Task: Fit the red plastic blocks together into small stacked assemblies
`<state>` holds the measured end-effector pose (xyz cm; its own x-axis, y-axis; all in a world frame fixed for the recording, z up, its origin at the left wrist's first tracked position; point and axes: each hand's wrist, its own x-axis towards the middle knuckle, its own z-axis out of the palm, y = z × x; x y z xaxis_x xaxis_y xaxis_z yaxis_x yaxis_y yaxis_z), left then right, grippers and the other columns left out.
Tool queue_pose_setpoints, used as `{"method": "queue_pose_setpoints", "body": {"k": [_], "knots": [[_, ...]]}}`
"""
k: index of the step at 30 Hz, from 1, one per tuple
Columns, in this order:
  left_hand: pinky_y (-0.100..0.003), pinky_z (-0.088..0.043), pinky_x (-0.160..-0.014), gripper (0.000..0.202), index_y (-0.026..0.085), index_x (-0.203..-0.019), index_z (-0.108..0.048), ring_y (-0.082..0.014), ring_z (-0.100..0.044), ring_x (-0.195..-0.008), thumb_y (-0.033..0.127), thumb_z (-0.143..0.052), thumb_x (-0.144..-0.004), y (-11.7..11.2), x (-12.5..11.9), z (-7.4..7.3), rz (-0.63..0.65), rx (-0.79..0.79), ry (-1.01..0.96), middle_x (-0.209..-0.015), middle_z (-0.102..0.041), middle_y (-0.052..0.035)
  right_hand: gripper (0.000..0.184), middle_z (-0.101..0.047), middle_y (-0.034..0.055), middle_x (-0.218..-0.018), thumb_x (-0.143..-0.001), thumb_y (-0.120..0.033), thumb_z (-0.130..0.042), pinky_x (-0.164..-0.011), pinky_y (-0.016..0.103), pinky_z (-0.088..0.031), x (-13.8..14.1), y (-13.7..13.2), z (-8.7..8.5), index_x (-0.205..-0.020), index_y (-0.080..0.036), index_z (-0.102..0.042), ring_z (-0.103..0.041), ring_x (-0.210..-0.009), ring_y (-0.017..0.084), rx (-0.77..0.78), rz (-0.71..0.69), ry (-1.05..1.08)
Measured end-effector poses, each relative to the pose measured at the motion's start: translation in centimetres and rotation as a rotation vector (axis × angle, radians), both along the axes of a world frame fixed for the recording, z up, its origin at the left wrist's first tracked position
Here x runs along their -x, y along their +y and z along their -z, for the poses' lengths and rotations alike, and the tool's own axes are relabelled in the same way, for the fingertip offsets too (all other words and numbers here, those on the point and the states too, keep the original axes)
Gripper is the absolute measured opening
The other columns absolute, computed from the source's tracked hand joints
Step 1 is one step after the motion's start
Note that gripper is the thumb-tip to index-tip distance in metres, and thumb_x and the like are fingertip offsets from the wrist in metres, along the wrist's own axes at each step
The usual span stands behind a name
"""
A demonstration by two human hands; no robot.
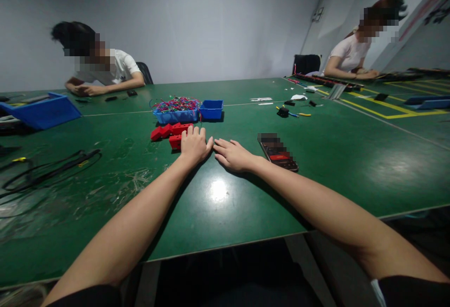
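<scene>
1. Red blocks point(180, 129) are grouped on the desk point(246, 213) beside the left hand point(194, 146), fingers apart.
2. Nothing is gripped by the right hand point(234, 155), fingers parted.
3. Wires point(179, 104) are left heaped in a bin point(177, 117).

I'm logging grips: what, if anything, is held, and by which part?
Nothing visibly: the right hand lies open; the left hand partly covers a red block, apparently without gripping.

There're 2 hands point(194, 146), 1 ph point(278, 157), 2 co-wkrs point(122, 69) & 2 sm blue bins point(211, 114).
</scene>
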<state>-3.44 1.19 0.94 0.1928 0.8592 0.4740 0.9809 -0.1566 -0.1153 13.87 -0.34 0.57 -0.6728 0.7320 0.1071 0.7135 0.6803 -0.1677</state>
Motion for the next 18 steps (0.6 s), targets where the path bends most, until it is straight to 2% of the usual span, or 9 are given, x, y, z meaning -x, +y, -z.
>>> {"method": "queue_pose_setpoints", "body": {"k": [6,9,11,15,18], "knots": [[-0.049,-0.043,-0.088,0.039,0.012,-0.114,-0.062,-0.0370,-0.056,-0.110,0.039,-0.043,-0.095,0.1,-0.2,0.1,-0.019,0.033,0.015,-0.117,-0.063,-0.0214,0.053,-0.035,0.0164,-0.161,-0.103,-0.036,-0.035,-0.118,0.058,-0.028,-0.1,0.0,0.0,-0.152,-0.015,-0.038,-0.034,-0.149,0.031,-0.002,0.002,-0.002],[-0.049,-0.043,-0.086,0.037,0.011,-0.116,-0.061,-0.0365,-0.057,-0.109,0.034,-0.041,-0.095,-0.1,-0.3,-0.1,0.026,0.053,0.024,-0.116,-0.063,-0.0208,0.053,-0.035,0.0163,-0.160,-0.102,-0.035,-0.035,-0.118,0.059,-0.028,0.0,-0.1,-0.1,-0.151,-0.015,-0.039,-0.033,-0.149,0.032,0.006,-0.008,0.007],[-0.048,-0.043,-0.086,0.036,0.012,-0.118,-0.061,-0.0356,-0.057,-0.109,0.032,-0.041,-0.095,-0.2,-0.5,-0.2,0.067,0.067,0.021,-0.118,-0.062,-0.0198,0.052,-0.039,0.0157,-0.159,-0.101,-0.034,-0.036,-0.118,0.057,-0.029,0.1,-0.2,-0.1,-0.149,-0.014,-0.042,-0.035,-0.148,0.031,0.008,0.034,0.034],[-0.048,-0.042,-0.089,0.032,0.016,-0.116,-0.063,-0.0328,-0.057,-0.111,0.029,-0.046,-0.094,-0.5,-1.2,-0.2,0.210,0.121,-0.005,-0.122,-0.062,-0.0171,0.050,-0.044,0.0194,-0.154,-0.099,-0.030,-0.038,-0.118,0.050,-0.032,0.2,0.0,0.2,-0.142,-0.007,-0.047,-0.037,-0.147,0.032,-0.001,0.240,0.081],[-0.046,-0.043,-0.093,0.028,0.018,-0.113,-0.065,-0.0294,-0.058,-0.111,0.023,-0.046,-0.093,-0.5,-1.7,-0.1,0.413,0.161,-0.019,-0.122,-0.064,-0.0144,0.049,-0.048,0.0205,-0.151,-0.096,-0.026,-0.038,-0.117,0.047,-0.033,0.0,0.4,0.6,-0.139,-0.006,-0.049,-0.041,-0.144,0.031,-0.029,0.319,0.091]]}}
